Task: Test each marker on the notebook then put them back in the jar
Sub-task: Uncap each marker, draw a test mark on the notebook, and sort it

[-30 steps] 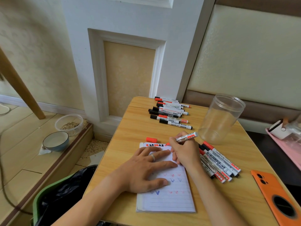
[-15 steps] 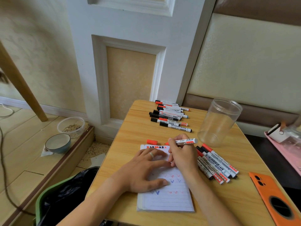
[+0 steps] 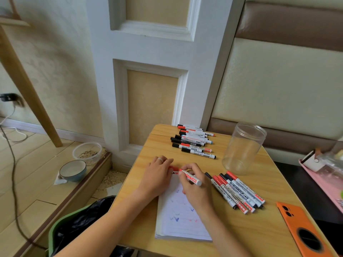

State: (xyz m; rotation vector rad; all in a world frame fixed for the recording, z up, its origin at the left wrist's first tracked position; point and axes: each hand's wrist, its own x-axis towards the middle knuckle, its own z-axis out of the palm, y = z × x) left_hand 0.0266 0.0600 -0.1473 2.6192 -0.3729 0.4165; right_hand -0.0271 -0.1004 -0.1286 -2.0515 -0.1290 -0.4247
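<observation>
The right hand [image 3: 194,190] holds a red marker [image 3: 191,178] in a pinch between thumb and fingers, low in the middle of the frame, with its red tip pointing left toward the top edge of the notebook [image 3: 182,217]. The left hand [image 3: 157,175] reaches over that top edge, fingers curled around the small red cap [image 3: 173,167]; whether it already grips the cap or only touches it, I cannot tell. Bringing tip and cap close like this suggests the test stroke is done and the marker is about to be closed.

Red and blue squiggles cover the page, which lies flat on the worktop [image 3: 250,238] near its front edge. A bundle of markers [image 3: 238,191] lies just right of the notebook, likely within easy reach for testing; a second row of markers [image 3: 193,141] lies toward the far edge. The clear jar [image 3: 243,147] stands upright and appears empty at centre right, so nothing has gone back yet.

A second ago the left hand lay flat on the page, steadying it while the right hand wrote; now it has lifted forward to the cap, which then lay alone above the notebook. The marker has swung from pointing up-right to lying nearly level. The camera has also tilted upward, showing more wall.
</observation>
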